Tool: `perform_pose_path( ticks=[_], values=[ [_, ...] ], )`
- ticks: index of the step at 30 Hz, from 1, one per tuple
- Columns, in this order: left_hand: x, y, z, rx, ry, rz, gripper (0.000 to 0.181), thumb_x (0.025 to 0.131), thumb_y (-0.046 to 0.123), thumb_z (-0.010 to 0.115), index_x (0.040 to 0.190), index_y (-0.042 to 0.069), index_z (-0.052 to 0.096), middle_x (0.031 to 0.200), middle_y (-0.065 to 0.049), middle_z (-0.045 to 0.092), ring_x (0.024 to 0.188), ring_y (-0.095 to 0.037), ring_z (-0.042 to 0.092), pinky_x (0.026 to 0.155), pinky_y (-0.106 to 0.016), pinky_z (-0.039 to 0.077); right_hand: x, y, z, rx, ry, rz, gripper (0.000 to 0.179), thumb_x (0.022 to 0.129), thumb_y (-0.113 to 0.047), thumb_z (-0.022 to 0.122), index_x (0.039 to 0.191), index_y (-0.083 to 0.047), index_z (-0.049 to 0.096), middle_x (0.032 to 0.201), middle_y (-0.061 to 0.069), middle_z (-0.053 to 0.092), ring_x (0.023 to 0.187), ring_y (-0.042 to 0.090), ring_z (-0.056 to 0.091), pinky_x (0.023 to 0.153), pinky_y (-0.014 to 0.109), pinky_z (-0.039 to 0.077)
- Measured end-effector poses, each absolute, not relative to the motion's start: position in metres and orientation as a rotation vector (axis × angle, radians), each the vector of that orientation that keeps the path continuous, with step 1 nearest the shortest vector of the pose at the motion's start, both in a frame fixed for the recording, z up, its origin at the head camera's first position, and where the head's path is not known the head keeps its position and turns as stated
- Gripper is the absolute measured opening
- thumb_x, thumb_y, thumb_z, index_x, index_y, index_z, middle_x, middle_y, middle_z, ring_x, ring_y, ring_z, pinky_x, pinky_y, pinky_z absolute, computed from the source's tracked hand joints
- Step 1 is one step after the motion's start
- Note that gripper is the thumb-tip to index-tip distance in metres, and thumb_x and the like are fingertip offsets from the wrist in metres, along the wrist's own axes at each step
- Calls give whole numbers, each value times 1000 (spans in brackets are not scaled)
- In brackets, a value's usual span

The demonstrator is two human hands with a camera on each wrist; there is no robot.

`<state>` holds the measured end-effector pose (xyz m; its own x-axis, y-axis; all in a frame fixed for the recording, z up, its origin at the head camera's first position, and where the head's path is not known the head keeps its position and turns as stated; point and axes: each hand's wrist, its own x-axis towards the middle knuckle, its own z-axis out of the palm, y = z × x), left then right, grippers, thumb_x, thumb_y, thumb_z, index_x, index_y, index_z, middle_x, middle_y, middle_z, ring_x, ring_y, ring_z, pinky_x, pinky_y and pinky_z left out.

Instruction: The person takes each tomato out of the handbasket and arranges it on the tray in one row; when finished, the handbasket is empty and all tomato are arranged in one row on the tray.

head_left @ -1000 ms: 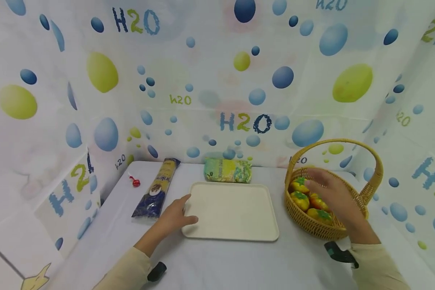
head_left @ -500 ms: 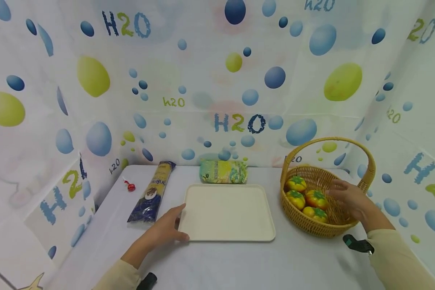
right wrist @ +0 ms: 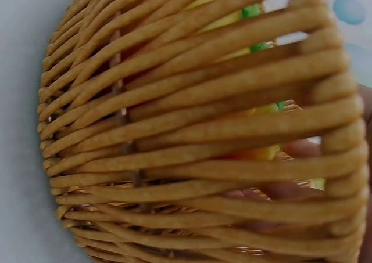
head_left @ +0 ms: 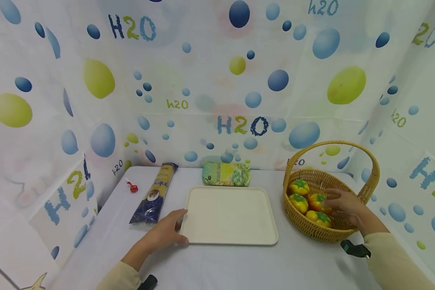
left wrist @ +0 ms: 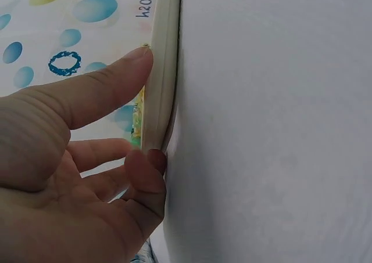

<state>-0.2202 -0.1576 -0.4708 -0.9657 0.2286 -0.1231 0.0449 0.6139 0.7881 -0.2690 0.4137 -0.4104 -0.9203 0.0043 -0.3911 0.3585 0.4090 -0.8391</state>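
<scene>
At the left of a cream rectangular tray [head_left: 232, 215], my left hand [head_left: 163, 233] has its fingers along the side edge and its thumb at the near corner. The left wrist view shows the thumb [left wrist: 110, 86] on the rim and curled fingertips [left wrist: 145, 179] at the tray's corner. My right hand [head_left: 348, 207] reaches into a wicker basket [head_left: 308, 231], fingertips right beside an orange-red fruit [head_left: 316, 201] with a green cap, like a persimmon. Several yellow ones lie around it, such as a yellow fruit [head_left: 299, 187]. The basket wall [right wrist: 203, 129] mostly hides this hand in the right wrist view.
A blue and gold packet [head_left: 155, 195] lies left of the tray, with a red wrapped lollipop [head_left: 133, 188] beyond it. Behind the tray sits a green-yellow packet [head_left: 226, 174]. The basket's tall handle [head_left: 335, 143] arches over its opening. A printed curtain [head_left: 203, 80] surrounds the table.
My right hand has come from above the fruits to the basket's right part, then leftward to the orange-red fruit. My left hand has moved from over the tray's edge onto its near left corner.
</scene>
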Motion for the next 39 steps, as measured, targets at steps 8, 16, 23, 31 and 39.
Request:
perform_pose_path(
  ticks=[8,16,23,31,39],
  values=[
    [-223,-158,-474,183,2672,1203,92,65,13,95,146,1,52,104,-5,57,86,-19,54,70,-33,47,-271,415,-419,295,2368,-1480,89,97,-18,71,159,6,12,159,36,16,133,48,41,104,52,47],
    [-222,-160,-477,141,2635,1248,90,66,10,95,145,1,52,108,-7,56,83,-19,53,65,-32,46,-267,416,-420,278,2369,-1482,91,96,-20,72,158,8,13,157,36,20,123,38,52,100,46,52],
    [-223,-163,-479,161,2582,1352,91,66,8,94,147,1,51,112,-8,56,82,-19,53,64,-29,46,-256,423,-406,256,2329,-1641,92,97,-28,71,161,1,12,154,26,31,102,8,63,93,32,55],
    [-222,-163,-476,180,2604,1357,86,67,7,93,144,1,54,111,-8,57,82,-18,54,64,-28,47,-225,418,-377,166,2285,-1899,85,100,-22,67,164,-9,12,145,7,35,99,3,68,87,24,56],
    [-222,-165,-480,207,2597,1359,84,67,4,92,141,-4,55,98,-6,58,83,-18,55,69,-28,47,-205,372,-363,26,2383,-1843,51,100,-21,67,147,-25,47,131,-5,52,105,6,64,88,23,55]
  ],
)
